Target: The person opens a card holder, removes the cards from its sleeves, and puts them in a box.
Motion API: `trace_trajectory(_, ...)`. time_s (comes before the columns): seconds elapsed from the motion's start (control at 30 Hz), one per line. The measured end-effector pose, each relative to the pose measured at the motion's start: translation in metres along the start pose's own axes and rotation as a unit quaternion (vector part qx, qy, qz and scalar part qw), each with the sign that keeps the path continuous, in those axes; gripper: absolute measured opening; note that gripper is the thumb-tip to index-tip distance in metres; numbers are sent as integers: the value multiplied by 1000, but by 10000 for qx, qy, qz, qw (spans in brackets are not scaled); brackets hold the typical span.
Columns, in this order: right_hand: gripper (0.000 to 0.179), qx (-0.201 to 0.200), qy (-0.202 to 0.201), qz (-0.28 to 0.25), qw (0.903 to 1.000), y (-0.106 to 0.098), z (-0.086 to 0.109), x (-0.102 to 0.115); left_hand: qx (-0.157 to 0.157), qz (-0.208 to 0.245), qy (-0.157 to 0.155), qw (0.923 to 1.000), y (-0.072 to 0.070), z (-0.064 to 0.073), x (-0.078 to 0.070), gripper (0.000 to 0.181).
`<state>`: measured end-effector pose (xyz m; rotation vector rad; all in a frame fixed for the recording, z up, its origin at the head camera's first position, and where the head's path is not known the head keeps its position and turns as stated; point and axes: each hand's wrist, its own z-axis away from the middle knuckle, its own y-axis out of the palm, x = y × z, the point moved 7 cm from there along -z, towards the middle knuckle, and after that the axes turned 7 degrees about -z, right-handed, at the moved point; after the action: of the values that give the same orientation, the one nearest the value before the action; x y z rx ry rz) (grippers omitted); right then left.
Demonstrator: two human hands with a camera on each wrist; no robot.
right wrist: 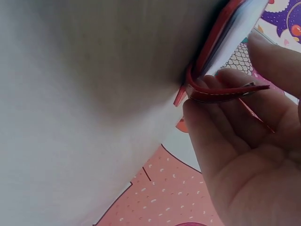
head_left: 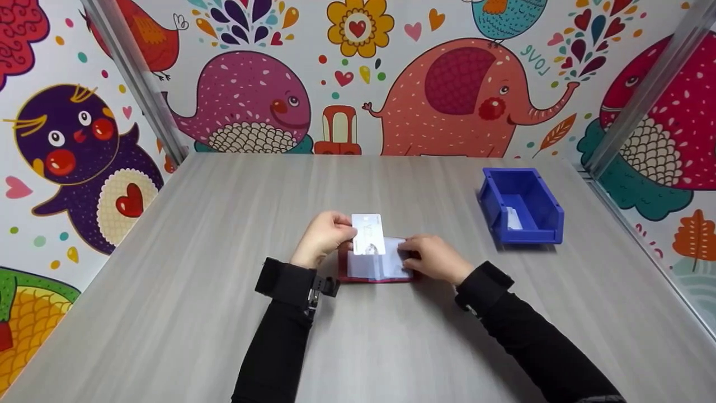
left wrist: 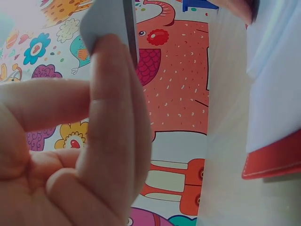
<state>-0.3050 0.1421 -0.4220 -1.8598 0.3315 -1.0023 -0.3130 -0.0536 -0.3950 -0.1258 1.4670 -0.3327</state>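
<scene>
My left hand (head_left: 323,239) pinches a white card (head_left: 368,232) by its left edge, thumb and fingers on it. The card hangs upright over an open red card holder (head_left: 358,267), which lies on the table with its clear plastic sleeves spread. In the left wrist view the card (left wrist: 106,23) shows at the fingertips, and the holder's red corner (left wrist: 273,157) is off to the side. My right hand (head_left: 439,258) holds the holder's right side. Its fingers are behind a red strap (right wrist: 216,94) in the right wrist view, with the thumb over the sleeves.
A blue plastic bin (head_left: 551,235) stands at the back right of the table (head_left: 196,313), with a small white item (head_left: 513,218) inside. Walls printed with cartoon animals (head_left: 447,101) close off the back and sides, joined by metal posts (head_left: 137,84).
</scene>
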Motion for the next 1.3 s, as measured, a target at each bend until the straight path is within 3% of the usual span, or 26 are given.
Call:
trace_trajectory(0.1, 34, -150, 307, -255, 9991, -5, 0, -3, 5, -15, -17, 10000, 1, 0, 0, 20)
trace_trajectory(0.27, 34, -651, 565, -629, 9943, -19, -1, -3, 19, 10, 60, 10000, 3, 0, -1, 20)
trace_trajectory(0.5, 31, -1051, 793, -1499, 9799, -37, -6, 6, -18, 56, 122, 9999, 5, 1, -4, 22)
trace_trajectory(0.73, 34, -894, 1116, -2313, 9623, -37, -8, 13, -28, 86, 86, 9999, 8, 1, -5, 23)
trace_trajectory(0.93, 41, -716, 1155, -2893, 9475, -30, -9, 18, -40, 59, 126, 9999, 11, 3, -5, 23)
trace_trajectory(1.3, 45, -551, 1233, -2779, 9511, -25, -12, 22, 26, -78, 243, 9997, 18, 4, -7, 22)
